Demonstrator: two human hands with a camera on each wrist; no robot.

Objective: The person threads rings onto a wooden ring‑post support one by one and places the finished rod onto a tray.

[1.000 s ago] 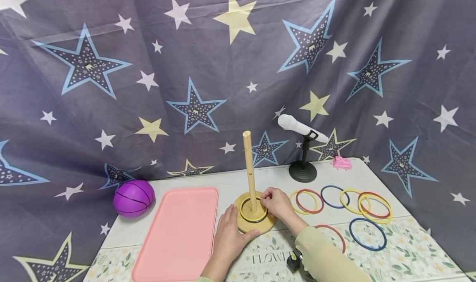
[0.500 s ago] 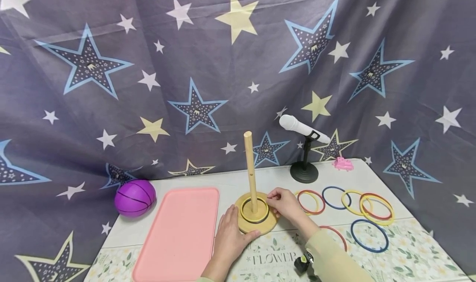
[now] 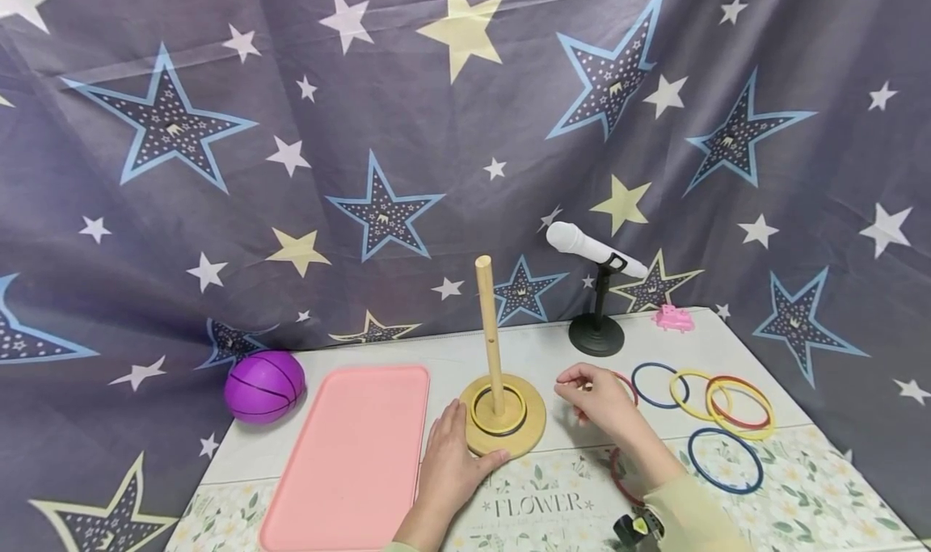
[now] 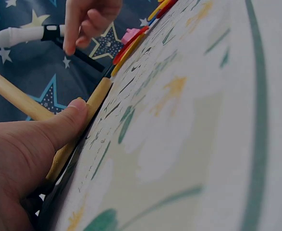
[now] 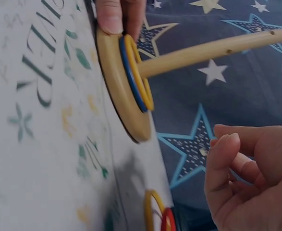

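Note:
A wooden base (image 3: pixel 534 423) carries an upright wooden pole (image 3: pixel 490 318). Around the pole's foot a yellow ring (image 5: pixel 147 91) lies over a blue ring (image 5: pixel 133 79), both flat on the base. My left hand (image 3: pixel 451 459) rests against the base's near left edge, fingers stretched along the side and thumb on the front rim. To the right of the base, my right hand (image 3: pixel 600 398) is raised over the table, apart from the pole. Its fingers are loosely bent with thumb and index close together, and nothing is held.
Several rings lie at the right, among them a blue ring (image 3: pixel 660 364) and a red ring (image 3: pixel 617 475) partly behind the right forearm. A pink tray (image 3: pixel 349 455) and purple ball (image 3: pixel 264 386) are at the left. A microphone (image 3: pixel 596 249) on a stand and a pink toy (image 3: pixel 673 318) stand behind.
My right hand has left the rings at the pole's foot and moved right, toward the loose rings. The left hand and the base have stayed in place.

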